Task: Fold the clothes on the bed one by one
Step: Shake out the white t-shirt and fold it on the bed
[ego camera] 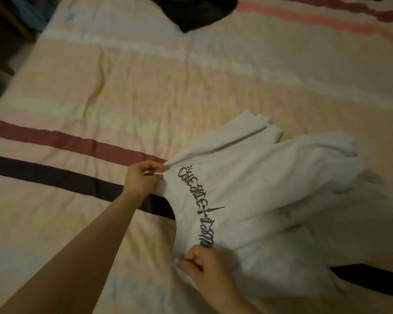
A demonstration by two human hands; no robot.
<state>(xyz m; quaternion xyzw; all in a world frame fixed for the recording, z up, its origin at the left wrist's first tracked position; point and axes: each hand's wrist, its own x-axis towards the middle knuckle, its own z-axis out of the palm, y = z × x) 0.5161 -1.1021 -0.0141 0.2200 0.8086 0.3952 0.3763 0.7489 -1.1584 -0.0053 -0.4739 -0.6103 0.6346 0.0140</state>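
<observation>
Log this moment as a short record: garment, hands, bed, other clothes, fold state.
garment: white T-shirt with dark lettering, lying crumpled on the bed
left hand: left hand pinches one shoulder of the shirt
right hand: right hand pinches the other shoulder, near the collar
bed: striped sheet, pink, red and dark bands
other clothes: dark garment at the far edge, untouched
fold state: not yet folded
</observation>
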